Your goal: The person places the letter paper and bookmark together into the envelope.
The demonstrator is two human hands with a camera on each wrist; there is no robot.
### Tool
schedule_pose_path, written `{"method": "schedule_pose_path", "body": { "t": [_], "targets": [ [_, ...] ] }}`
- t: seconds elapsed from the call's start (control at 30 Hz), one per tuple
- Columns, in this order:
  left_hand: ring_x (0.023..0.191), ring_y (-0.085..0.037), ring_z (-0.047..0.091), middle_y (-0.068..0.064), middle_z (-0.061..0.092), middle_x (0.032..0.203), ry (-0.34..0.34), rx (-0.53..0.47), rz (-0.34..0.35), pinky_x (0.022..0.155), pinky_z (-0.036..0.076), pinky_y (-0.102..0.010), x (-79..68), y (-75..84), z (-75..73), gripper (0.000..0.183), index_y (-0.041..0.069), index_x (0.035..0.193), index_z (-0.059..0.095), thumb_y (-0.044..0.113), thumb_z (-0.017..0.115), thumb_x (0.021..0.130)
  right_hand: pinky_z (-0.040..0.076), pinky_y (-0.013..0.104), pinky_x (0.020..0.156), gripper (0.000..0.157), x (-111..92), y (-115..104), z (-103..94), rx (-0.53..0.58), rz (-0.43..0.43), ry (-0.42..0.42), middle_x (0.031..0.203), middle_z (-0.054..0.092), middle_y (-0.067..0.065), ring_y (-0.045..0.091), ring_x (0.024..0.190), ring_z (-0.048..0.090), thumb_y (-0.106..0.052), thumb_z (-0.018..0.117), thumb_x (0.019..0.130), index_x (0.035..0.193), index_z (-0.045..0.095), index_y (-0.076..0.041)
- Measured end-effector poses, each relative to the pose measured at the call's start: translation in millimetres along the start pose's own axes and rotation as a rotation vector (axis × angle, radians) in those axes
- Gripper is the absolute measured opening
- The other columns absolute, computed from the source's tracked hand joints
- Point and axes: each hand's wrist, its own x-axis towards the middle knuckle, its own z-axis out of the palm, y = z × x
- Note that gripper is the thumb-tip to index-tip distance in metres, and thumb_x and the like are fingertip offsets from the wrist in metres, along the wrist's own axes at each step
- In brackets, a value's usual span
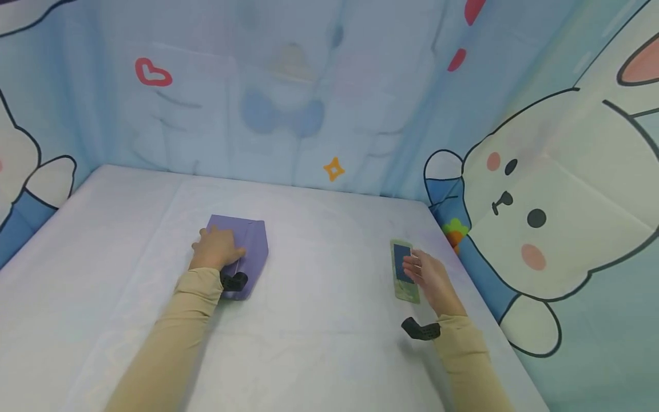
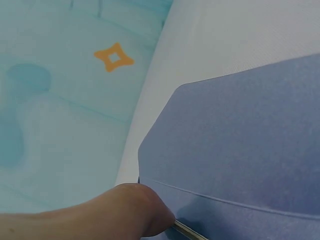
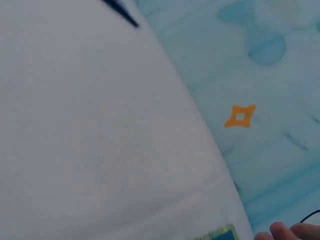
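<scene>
A purple envelope-like folder (image 1: pixel 253 243) with an angled flap lies toward the left of the table. My left hand (image 1: pixel 216 249) grips it from the left side, fingers at its left edge and thumb across its face. In the left wrist view the thumb (image 2: pixel 145 210) presses by a thin, light-edged strip (image 2: pixel 189 230) at the folder's fold line. On the right is a pale green card (image 1: pixel 407 290) with a dark blue panel. My right hand (image 1: pixel 429 280) is at its right edge, fingers loosely extended and overlapping the panel. Only fingertips and a card corner show in the right wrist view.
A white cloth covers the table (image 1: pixel 319 274). Behind it hangs a light blue curtain (image 1: pixel 288 154) with cartoon prints, including a large white rabbit (image 1: pixel 566 217) at right. Black wrist-camera mounts (image 1: pixel 421 330) stick out from both sleeves.
</scene>
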Motion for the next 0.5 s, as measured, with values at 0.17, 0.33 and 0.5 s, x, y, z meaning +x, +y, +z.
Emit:
{"method": "schedule_pose_path", "body": {
  "t": [0.17,0.33,0.5],
  "targets": [
    [0.125,-0.056,0.031,-0.037,0.039,0.135,0.0,0.001,-0.008,0.091,0.035,-0.069,-0.4,0.9,1.1,0.054,-0.004,0.122,0.057,0.037,0.057,0.087,0.035,0.048,0.108,0.06,5,12,-4.4,-0.395,-0.149,0.172,0.142,0.042,0.026,0.038,0.13,0.043,-0.032,0.042,0.1,0.147,0.027,0.001],
    [0.126,-0.056,0.03,-0.037,0.039,0.134,0.005,0.011,-0.009,0.091,0.035,-0.07,0.8,0.3,1.8,0.053,-0.004,0.122,0.058,0.037,0.057,0.088,0.034,0.054,0.106,0.067,9,21,-5.4,-0.711,-0.275,0.193,0.141,0.038,0.032,0.045,0.131,0.037,-0.026,0.057,0.094,0.145,0.028,0.007],
    [0.125,-0.055,0.031,-0.037,0.039,0.133,0.013,0.013,-0.009,0.089,0.036,-0.069,1.3,-0.5,1.6,0.053,-0.004,0.121,0.058,0.037,0.057,0.087,0.026,0.058,0.109,0.082,17,30,-4.2,-0.932,-0.261,0.133,0.144,0.028,0.038,0.051,0.134,0.027,-0.035,0.059,0.091,0.145,0.019,0.013]
  ]
}}
